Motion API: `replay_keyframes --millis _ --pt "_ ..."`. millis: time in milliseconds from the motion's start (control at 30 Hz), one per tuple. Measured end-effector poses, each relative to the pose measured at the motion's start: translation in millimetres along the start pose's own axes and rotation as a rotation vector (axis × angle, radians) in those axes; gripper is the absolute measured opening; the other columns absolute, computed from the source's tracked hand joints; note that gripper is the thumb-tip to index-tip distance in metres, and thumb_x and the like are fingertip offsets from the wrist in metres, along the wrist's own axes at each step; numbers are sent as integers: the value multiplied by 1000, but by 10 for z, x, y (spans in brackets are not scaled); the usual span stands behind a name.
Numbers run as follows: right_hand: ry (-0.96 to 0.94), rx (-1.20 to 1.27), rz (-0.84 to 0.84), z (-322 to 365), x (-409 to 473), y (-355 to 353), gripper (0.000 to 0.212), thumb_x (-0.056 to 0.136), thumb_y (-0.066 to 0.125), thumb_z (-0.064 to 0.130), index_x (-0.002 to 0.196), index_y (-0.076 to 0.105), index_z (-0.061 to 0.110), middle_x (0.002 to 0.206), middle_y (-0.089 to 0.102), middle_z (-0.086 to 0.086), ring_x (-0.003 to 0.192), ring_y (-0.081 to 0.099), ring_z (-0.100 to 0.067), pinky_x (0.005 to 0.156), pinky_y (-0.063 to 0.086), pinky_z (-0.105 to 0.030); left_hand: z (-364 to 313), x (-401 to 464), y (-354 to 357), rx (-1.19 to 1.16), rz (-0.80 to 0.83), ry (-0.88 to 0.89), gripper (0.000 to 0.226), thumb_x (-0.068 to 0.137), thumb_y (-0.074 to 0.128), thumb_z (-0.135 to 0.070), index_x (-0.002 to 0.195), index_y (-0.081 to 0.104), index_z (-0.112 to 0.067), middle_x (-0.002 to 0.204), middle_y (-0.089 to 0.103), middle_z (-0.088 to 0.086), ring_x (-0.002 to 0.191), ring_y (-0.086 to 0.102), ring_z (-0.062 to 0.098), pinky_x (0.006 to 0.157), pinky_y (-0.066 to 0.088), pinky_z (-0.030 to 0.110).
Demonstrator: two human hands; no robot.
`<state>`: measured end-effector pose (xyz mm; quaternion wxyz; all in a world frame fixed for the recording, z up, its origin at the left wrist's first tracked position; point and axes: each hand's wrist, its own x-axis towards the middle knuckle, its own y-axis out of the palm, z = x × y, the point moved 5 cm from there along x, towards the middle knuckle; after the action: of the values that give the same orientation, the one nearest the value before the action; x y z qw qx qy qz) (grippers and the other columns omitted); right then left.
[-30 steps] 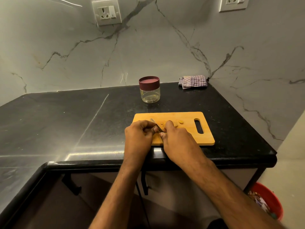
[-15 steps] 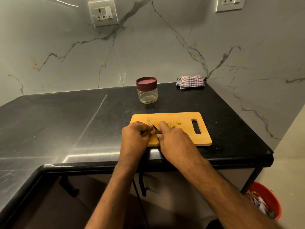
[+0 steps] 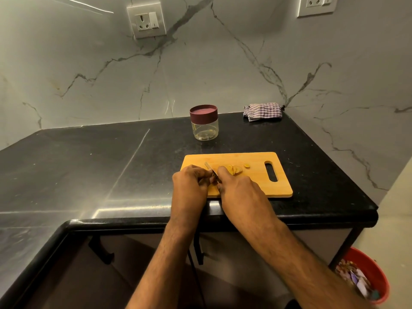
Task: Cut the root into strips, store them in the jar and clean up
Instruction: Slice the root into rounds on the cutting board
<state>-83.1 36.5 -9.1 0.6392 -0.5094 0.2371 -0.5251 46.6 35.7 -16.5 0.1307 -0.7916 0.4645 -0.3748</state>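
1. Right hand (image 3: 238,188) on the cutting board (image 3: 256,159): fingers curled around the knife (image 3: 209,167).
2. Left hand (image 3: 189,186): fingers pinch the root, mostly hidden.
3. Cut slices (image 3: 235,169) lie mid-board.
4. Lidded jar (image 3: 204,122) behind the board.

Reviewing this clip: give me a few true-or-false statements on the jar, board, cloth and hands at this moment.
1. The clear glass jar has its maroon lid on. True.
2. The jar stands on the rectangular wooden cutting board. False: it stands on the black counter behind the board.
3. Yellow cut slices lie on the board. True.
4. The checked folded cloth covers the board. False: it lies by the wall.
5. The right hand holds the steel knife. True.
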Motion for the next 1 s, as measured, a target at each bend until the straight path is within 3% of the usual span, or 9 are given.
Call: replay_keyframes --millis 233,600,767,1000 --pt "-4 -17 -14 -2 51 -87 4 100 39 33 102 38 30 79 52 3 71 51 -13 60 49 -34 58 45 0 -36 13 -11 12 83 80 -8 92 81 -15 90 74 -7 79 64 -7 76 48 3" --pt "-5 -6 50 7 81 -70 7 99 40 27 105 39 31 78 47 3 70 47 -10 56 43 -30 6 2 -7 -9 10 -6 15 85 77 -6 96 81 -16 91 72 -10 81 64 -6 79 50 6" --pt "10 34 -10 -65 -143 -87 17 97 41 23 101 33 37 72 48 4 64 50 -12 54 49 -34 2 8 3 -32 12 -13 14 84 80 -11 98 80 -13 95 73 -6 83 64 -4 81 52 8" --pt "-1 -27 1 -55 -114 -100 16 98 42 23 108 35 34 76 49 4 67 50 -11 53 43 -29 9 15 17 -28 25 4 12 84 80 -13 96 80 -14 93 73 -6 81 64 -4 79 50 6"
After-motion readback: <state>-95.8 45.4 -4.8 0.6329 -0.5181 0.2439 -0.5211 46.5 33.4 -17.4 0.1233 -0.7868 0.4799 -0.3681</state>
